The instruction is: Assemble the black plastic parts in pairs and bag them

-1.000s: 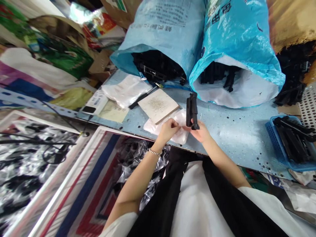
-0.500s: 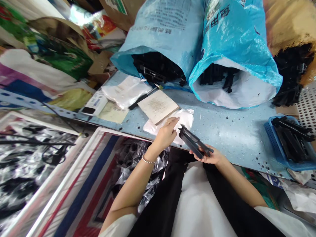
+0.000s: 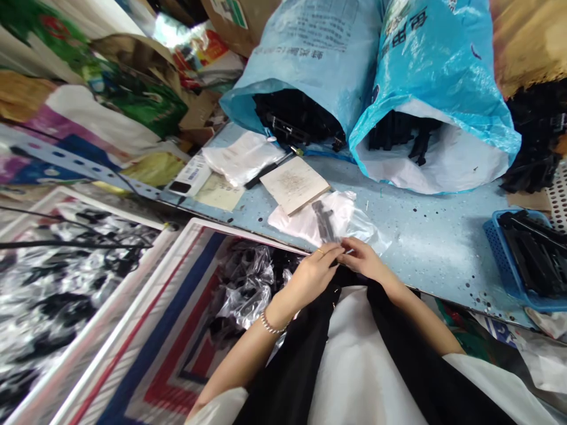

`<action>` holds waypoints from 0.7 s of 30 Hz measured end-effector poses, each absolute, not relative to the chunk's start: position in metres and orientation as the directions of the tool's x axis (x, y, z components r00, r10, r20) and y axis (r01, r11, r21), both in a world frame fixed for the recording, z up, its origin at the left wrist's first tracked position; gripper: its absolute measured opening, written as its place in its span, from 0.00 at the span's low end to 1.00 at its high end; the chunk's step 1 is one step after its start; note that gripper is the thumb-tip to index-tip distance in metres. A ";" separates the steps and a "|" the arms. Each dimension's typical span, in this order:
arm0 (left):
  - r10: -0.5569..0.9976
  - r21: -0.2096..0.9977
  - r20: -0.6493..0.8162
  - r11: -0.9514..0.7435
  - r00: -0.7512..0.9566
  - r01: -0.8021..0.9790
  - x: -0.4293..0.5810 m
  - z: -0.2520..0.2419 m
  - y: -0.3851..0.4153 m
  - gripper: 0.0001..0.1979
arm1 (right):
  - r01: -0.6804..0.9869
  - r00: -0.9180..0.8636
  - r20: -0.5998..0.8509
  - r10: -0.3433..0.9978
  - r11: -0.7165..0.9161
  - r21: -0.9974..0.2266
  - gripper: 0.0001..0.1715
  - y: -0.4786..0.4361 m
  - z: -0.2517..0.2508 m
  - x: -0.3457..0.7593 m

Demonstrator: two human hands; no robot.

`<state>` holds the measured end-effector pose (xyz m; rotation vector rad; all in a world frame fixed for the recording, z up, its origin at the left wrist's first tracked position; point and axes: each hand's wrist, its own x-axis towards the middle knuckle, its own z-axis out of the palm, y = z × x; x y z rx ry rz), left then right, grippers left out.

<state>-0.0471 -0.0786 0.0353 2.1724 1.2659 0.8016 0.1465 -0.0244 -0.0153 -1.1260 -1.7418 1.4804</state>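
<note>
At the near edge of the table, my left hand point(image 3: 313, 273) and my right hand point(image 3: 361, 258) meet with fingertips pinched together. They close on the near end of a clear plastic bag. A long black plastic part point(image 3: 325, 221) shows greyish through the film and points away from me. Its near end is hidden by my fingers. Just beyond, a stack of clear plastic bags point(image 3: 292, 223) lies flat, with a square pale board point(image 3: 295, 184) resting on part of it.
Two blue sacks point(image 3: 305, 53) point(image 3: 443, 71) hold black parts at the back. A blue basket point(image 3: 500, 260) of black parts stands right. Left of the table edge is a white-framed bin point(image 3: 177, 295) with bagged parts. White packets point(image 3: 241, 156) lie at left.
The black part has gone from my right hand into a clear bag. My right hand has moved left to meet my left hand, which has drawn back from the bag stack.
</note>
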 end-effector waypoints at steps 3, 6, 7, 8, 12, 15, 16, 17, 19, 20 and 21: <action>0.939 0.658 0.152 -0.329 0.308 0.677 -0.085 0.049 -0.104 0.17 | 0.416 -0.473 0.055 0.880 0.278 -0.866 0.25 -0.015 -0.028 0.152; 0.969 0.603 -0.019 -0.186 0.247 0.776 -0.138 0.044 -0.127 0.16 | 0.571 -0.481 0.089 0.872 0.388 -0.724 0.27 -0.007 -0.046 0.154; 0.972 0.565 -0.093 -0.127 0.215 0.816 -0.158 0.035 -0.130 0.16 | 0.595 -0.477 0.092 0.874 0.398 -0.698 0.24 -0.006 -0.051 0.154; 0.970 0.512 -0.174 -0.058 0.170 0.857 -0.177 0.024 -0.131 0.16 | 0.612 -0.467 0.099 0.879 0.402 -0.682 0.20 -0.006 -0.055 0.154; 0.883 0.206 -0.439 0.280 -0.167 0.937 -0.233 -0.035 -0.117 0.18 | 0.584 -0.399 0.179 0.899 0.400 -0.706 0.13 -0.003 -0.059 0.150; 0.845 0.117 -0.444 0.385 -0.298 0.916 -0.236 -0.057 -0.102 0.25 | 0.495 -0.324 0.292 0.900 0.424 -0.758 0.10 0.004 -0.053 0.144; 0.858 0.135 -0.410 0.392 -0.309 0.910 -0.229 -0.057 -0.097 0.26 | 0.477 -0.299 0.327 0.897 0.437 -0.763 0.09 0.008 -0.050 0.141; 0.880 0.171 -0.353 0.394 -0.317 0.903 -0.220 -0.053 -0.092 0.24 | 0.468 -0.280 0.360 0.890 0.454 -0.759 0.09 0.012 -0.046 0.138; 0.936 0.286 -0.150 0.350 -0.319 0.892 -0.194 -0.039 -0.078 0.17 | 0.465 -0.259 0.422 0.869 0.495 -0.734 0.09 0.022 -0.040 0.130; 0.953 0.345 -0.019 0.291 -0.303 0.892 -0.180 -0.031 -0.068 0.15 | 0.469 -0.255 0.448 0.857 0.514 -0.718 0.09 0.029 -0.036 0.125; 0.957 0.385 0.107 0.210 -0.269 0.899 -0.167 -0.023 -0.057 0.15 | 0.477 -0.256 0.465 0.847 0.529 -0.702 0.09 0.035 -0.034 0.121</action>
